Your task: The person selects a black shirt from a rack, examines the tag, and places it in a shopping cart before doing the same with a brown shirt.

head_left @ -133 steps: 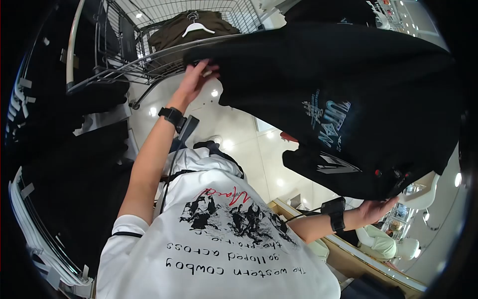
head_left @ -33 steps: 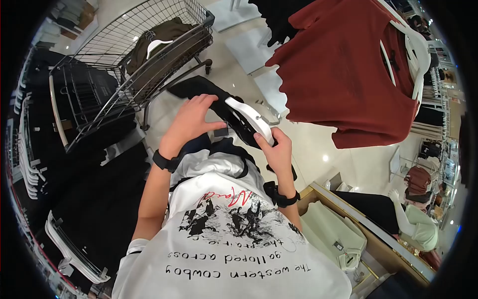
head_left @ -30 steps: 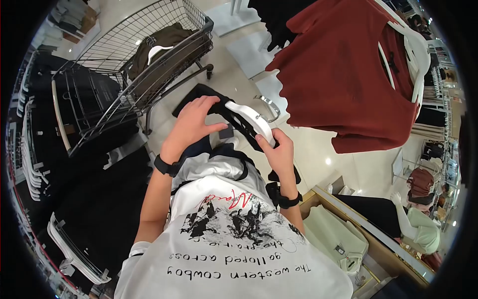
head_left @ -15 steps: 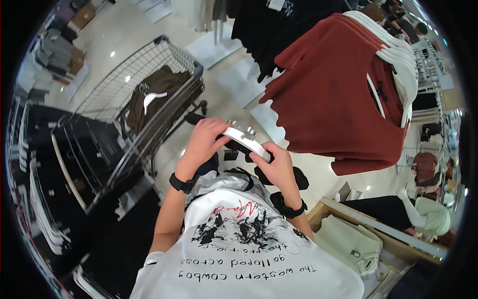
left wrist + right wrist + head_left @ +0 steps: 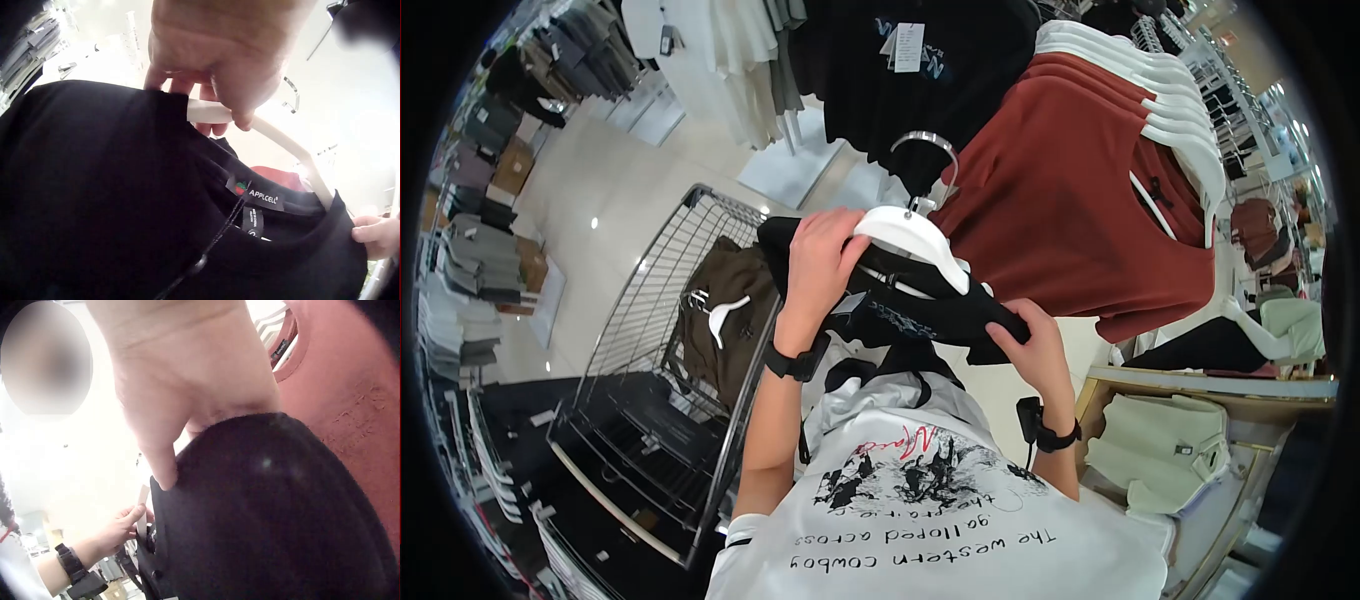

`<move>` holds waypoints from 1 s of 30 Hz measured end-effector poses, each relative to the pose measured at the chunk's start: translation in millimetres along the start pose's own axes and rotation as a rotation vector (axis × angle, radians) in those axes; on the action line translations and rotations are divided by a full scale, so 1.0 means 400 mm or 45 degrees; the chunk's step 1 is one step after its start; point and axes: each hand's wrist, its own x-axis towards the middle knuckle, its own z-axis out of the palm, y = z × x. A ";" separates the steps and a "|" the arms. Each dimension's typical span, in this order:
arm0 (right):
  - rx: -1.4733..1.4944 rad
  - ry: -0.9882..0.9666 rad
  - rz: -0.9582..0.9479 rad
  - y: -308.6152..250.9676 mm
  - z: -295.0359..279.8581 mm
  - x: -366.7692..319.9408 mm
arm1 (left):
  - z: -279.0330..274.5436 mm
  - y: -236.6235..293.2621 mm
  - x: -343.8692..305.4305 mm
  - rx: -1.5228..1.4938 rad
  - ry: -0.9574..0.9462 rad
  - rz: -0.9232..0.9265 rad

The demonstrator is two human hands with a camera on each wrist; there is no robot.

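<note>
A black T-shirt [image 5: 960, 312] hangs on a white hanger [image 5: 905, 235] in front of my body. My left hand [image 5: 820, 265] grips the hanger's left arm together with the shirt's shoulder. In the left wrist view, the thumb presses the hanger, and an "APPLCELL" neck label [image 5: 259, 195] shows inside the collar, a tag cord hanging beside it. My right hand [image 5: 1032, 345] pinches the shirt's other shoulder between thumb and fingers. The right wrist view has the black fabric [image 5: 256, 506] draped below that hand, hiding most of its fingers.
Red T-shirts [image 5: 1060, 200] hang in a row just beyond the hanger, next to a black shirt [image 5: 920, 90] with a white tag. A wire cart [image 5: 640, 290] holding a brown garment [image 5: 735, 345] stands at left. At right is a wooden-edged display box [image 5: 1250, 385] with a pale green garment [image 5: 1155, 440].
The black shirt, first held spread out, came in close with its hanger. The hanger has since risen with its hook upright, and my right hand has moved from the hanger to the shirt's shoulder.
</note>
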 end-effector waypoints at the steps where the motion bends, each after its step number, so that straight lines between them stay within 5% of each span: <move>1: 0.027 0.045 -0.005 0.000 0.000 0.005 | -0.002 -0.007 0.033 -0.011 -0.003 0.021; 9: 0.495 0.491 -0.032 0.040 -0.024 0.108 | 0.009 -0.042 0.324 -0.017 0.139 0.016; 16: 1.009 0.453 -0.248 0.102 -0.010 0.306 | 0.021 -0.063 0.581 -0.030 0.186 0.068; 21: 1.134 0.225 -0.346 0.052 -0.025 0.461 | 0.037 -0.096 0.761 -0.042 0.241 0.070; 30: 1.191 0.284 -0.440 -0.001 -0.060 0.681 | 0.049 -0.118 0.958 0.035 0.234 -0.029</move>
